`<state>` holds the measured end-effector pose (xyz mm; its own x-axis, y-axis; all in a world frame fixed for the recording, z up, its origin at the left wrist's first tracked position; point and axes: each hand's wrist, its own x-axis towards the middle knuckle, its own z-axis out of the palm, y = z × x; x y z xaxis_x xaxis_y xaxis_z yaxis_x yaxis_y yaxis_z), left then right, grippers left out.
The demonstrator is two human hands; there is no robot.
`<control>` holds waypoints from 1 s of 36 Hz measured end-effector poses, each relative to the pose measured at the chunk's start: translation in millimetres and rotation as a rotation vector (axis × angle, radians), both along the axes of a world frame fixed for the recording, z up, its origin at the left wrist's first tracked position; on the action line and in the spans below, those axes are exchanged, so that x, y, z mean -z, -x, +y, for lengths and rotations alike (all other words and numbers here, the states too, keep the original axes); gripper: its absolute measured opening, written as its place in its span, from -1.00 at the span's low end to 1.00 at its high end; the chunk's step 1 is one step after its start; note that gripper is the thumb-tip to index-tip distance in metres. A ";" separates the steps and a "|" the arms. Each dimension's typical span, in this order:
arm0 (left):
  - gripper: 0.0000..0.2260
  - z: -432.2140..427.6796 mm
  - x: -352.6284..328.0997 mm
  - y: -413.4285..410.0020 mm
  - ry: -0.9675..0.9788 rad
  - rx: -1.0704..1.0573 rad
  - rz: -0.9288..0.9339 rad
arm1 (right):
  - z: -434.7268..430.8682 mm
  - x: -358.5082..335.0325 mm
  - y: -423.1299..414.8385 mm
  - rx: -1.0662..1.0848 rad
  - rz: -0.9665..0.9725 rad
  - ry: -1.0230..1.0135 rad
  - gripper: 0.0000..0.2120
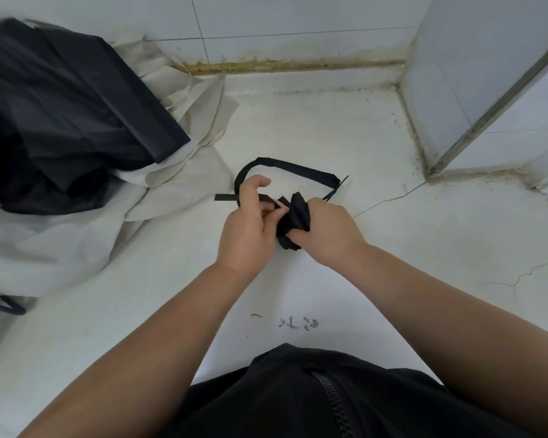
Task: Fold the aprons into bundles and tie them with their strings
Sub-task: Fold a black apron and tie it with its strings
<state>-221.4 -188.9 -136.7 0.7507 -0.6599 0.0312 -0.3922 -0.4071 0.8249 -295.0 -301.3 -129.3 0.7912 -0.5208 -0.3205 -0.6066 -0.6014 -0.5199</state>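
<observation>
A small black apron bundle (pixel 295 216) is held just above the white counter (pixel 424 248) at the centre of the head view. My right hand (pixel 326 235) grips the bundle from the right. My left hand (pixel 247 222) pinches the black apron string (pixel 285 164) right beside the bundle. The string loops away behind my hands in an arc, and a short end sticks out to the left of my left hand. My fingers hide how the string passes round the bundle.
A heap of black aprons (pixel 60 121) lies on crumpled white cloth (pixel 76 248) at the left. Tiled walls close the back, and a tiled pillar (pixel 487 90) stands at the right. A crack runs across the counter near the pillar.
</observation>
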 end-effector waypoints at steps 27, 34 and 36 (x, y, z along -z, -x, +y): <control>-0.78 -8.6 10.0 6.5 0.036 -0.065 0.155 | -1.4 -6.5 5.9 -0.133 -0.059 -0.135 -0.83; -0.81 -10.2 9.8 11.5 0.143 -0.093 0.203 | -7.9 5.7 6.5 -0.243 -0.015 0.373 -0.80; -0.77 -11.3 7.7 10.3 0.160 -0.105 0.243 | -5.9 5.5 6.0 -0.281 -0.071 0.441 -0.76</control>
<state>-231.7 -200.2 -144.3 0.8127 -0.5796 -0.0601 -0.1382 -0.2919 0.9464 -301.0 -307.3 -134.8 0.9316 -0.3586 -0.0592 -0.3627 -0.9069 -0.2144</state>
